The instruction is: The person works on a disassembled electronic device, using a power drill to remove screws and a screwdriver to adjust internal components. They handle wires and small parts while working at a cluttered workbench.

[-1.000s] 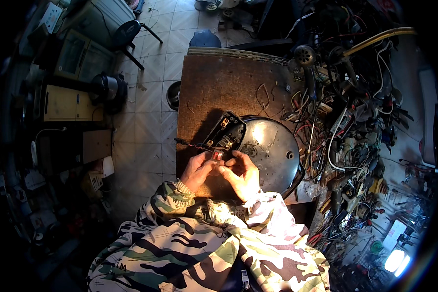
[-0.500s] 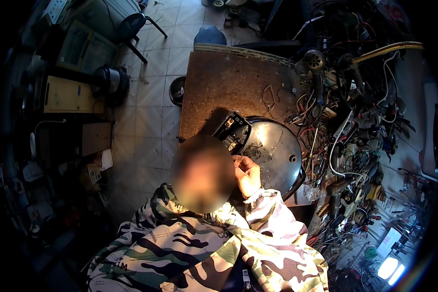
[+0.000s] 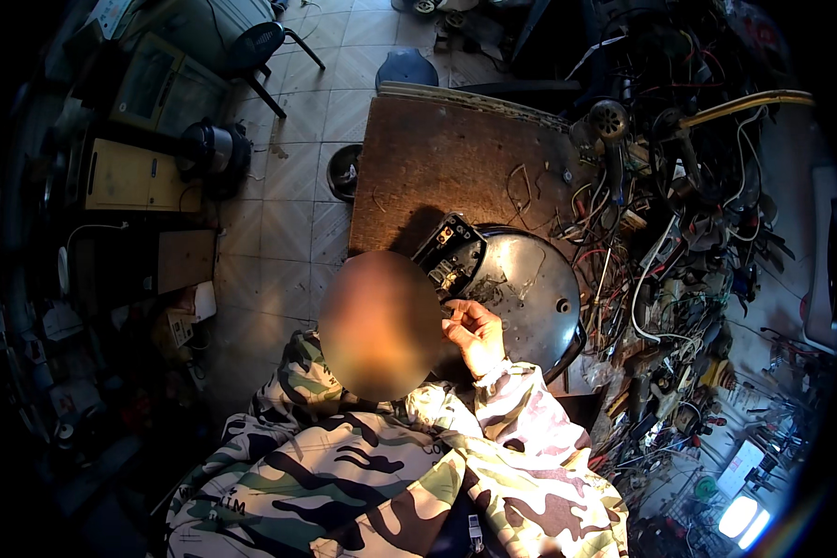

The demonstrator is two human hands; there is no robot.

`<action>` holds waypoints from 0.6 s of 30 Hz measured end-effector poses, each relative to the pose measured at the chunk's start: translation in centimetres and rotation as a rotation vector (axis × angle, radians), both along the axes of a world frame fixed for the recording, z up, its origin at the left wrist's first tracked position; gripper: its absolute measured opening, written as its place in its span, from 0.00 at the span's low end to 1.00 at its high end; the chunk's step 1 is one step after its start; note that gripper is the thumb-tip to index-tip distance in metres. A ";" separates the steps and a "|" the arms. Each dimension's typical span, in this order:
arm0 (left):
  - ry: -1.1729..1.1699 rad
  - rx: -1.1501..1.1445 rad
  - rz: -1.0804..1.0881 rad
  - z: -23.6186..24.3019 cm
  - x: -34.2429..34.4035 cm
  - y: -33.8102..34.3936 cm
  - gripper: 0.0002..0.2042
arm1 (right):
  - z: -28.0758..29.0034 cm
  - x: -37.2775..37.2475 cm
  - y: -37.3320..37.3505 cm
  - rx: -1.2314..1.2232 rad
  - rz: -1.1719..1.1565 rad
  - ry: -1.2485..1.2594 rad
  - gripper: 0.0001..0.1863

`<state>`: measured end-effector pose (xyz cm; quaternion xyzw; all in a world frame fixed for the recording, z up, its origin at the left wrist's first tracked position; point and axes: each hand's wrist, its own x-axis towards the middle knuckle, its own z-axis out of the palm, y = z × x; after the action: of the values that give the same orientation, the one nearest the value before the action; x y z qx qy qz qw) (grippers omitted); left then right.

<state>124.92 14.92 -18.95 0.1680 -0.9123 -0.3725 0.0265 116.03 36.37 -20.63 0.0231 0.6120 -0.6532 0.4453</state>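
Note:
A round, glossy black appliance body [image 3: 530,288] lies on the wooden workbench, its exact kind unclear. On its left side an opened black housing [image 3: 451,242] exposes a board with small parts. At the near edge of that housing is my right hand [image 3: 476,337], thumb and fingers pinched together. A small dark thing seems to be at the fingertips, too small to name. My left hand is hidden behind a blurred patch; only its camouflage sleeve [image 3: 302,372] shows.
The brown wooden bench top [image 3: 437,149] stretches beyond the appliance. Along its right side lies a dense heap of wires and tools [image 3: 660,307]. A black stool [image 3: 256,46] stands at the far left, and a lamp [image 3: 744,519] glows at the lower right.
My right hand has shifted slightly, its fingers now drawn a little away from the blurred patch, still pinched. The whole view has moved a little; the appliance lies as before.

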 end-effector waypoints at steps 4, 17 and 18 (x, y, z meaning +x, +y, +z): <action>-0.159 0.237 0.061 0.4 0.6 0.0 0.11 | -0.4 0.0 0.1 0.052 0.067 0.069 0.16; -0.076 0.291 -0.004 3.4 1.6 2.3 0.08 | 5.8 -0.4 -2.6 0.408 0.291 1.230 0.22; -0.076 0.294 -0.003 3.5 1.5 2.6 0.08 | 6.1 -0.6 -2.8 0.391 0.319 1.271 0.21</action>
<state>126.45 17.56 -15.46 0.1828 -0.8486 -0.4953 -0.0336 115.46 33.56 -14.49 -0.3753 0.8573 -0.3436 0.0781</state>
